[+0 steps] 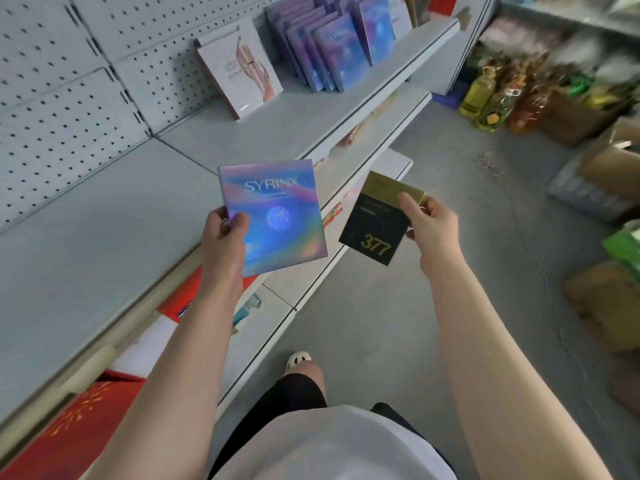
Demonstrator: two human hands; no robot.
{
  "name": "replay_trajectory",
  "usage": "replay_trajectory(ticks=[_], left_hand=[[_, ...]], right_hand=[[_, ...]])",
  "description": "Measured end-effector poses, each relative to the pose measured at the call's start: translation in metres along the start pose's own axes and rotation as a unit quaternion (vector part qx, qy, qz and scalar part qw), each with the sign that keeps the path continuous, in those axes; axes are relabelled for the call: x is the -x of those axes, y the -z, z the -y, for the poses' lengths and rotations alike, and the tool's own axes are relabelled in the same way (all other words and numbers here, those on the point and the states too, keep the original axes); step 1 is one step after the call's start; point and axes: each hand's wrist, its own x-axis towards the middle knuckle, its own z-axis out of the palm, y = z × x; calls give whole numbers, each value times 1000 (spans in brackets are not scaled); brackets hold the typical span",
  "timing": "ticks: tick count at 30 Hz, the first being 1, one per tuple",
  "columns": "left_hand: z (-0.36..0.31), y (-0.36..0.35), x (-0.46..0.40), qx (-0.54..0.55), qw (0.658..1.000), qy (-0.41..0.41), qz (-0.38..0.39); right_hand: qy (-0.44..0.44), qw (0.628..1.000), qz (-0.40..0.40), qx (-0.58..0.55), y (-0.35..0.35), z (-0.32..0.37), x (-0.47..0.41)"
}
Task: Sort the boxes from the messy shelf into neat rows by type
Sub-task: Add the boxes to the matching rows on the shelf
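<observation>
My left hand grips the lower left corner of an iridescent blue-purple box marked SYRINX, held over the front edge of the grey shelf. My right hand pinches the gold top of a black box with gold "377" on it, out over the aisle. On the shelf's far end stands a neat row of matching iridescent boxes. A white box with a hand picture leans upright to their left.
A pegboard back panel lines the shelf. Lower shelves hold red boxes and other packs. On the floor to the right sit bottles, cardboard cartons and a green pack. My foot is on the concrete floor.
</observation>
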Motion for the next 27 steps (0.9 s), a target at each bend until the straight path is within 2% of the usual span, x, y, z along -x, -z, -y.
replay_trajectory(ticks=[9,19,27], left_hand=[[2,-160,-89,-14,999,-11,36],[-36,-346,-188,-22,995,-16,93],[-37,-474,-261,-14,997,-68,35]], right_hand=[[-5,999,-43,6,37,20,-154],[4,997,-72,2,72,70,-338],[14,1000,-20,-4,88,93,-514]])
